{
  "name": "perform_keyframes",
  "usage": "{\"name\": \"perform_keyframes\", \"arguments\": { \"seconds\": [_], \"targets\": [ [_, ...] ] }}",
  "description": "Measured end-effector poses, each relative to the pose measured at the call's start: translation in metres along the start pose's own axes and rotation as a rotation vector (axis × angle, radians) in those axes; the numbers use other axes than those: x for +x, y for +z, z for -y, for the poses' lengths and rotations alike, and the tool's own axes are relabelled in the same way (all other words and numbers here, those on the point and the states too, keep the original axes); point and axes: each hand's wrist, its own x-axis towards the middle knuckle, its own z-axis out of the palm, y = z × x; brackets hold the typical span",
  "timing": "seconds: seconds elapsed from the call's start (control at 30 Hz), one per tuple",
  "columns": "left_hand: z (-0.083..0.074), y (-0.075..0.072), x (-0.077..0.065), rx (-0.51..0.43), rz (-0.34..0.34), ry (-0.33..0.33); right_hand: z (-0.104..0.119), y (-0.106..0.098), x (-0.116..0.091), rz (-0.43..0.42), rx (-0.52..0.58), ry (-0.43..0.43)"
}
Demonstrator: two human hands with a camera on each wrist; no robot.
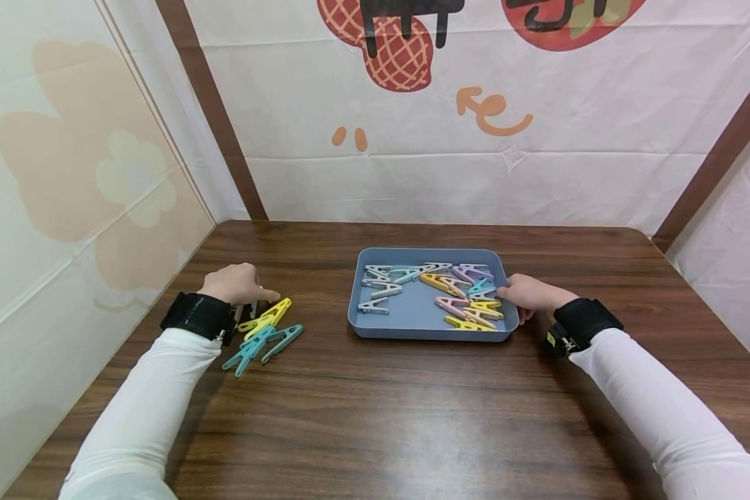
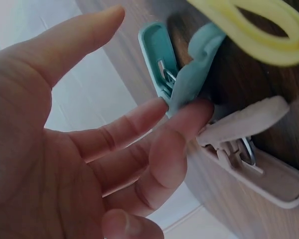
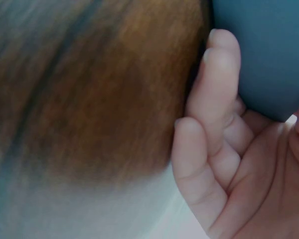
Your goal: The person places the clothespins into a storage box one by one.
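My left hand (image 1: pixel 234 283) is at a small group of clothespins on the left of the table. In the left wrist view, its thumb stands apart and its loosely bent fingers (image 2: pixel 139 119) reach a teal clothespin (image 2: pixel 159 50) and a pale pinkish clothespin (image 2: pixel 269 174). A yellow clothespin (image 1: pixel 267 317) lies beside that hand, with blue clothespins (image 1: pixel 281 340) just nearer to me. My right hand (image 1: pixel 533 293) grips the right side of a blue-grey tray (image 1: pixel 406 333), thumb over the rim and fingers against the outer wall. Pastel clothespins (image 1: pixel 384 289) lie in the tray along its left, back and right.
The brown wooden table (image 1: pixel 350 417) has rounded far corners. A white printed sheet (image 1: pixel 412 180) hangs behind it, and another sheet (image 1: pixel 50 292) runs along the left edge. Black bands (image 1: pixel 200 318) circle both wrists.
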Motion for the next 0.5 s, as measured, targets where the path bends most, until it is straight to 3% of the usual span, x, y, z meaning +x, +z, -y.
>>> {"name": "perform_keyframes", "arguments": {
  "seconds": [0.23, 0.5],
  "targets": [
    [-0.0040, 0.0022, 0.0032, 0.001, -0.030, 0.000, -0.0015, 0.0014, 0.0009, -0.003, 0.007, 0.016],
    [-0.0031, 0.0031, 0.0012, 0.003, -0.017, 0.002, 0.0001, 0.0009, 0.0010, -0.003, -0.014, 0.019]
  ]
}}
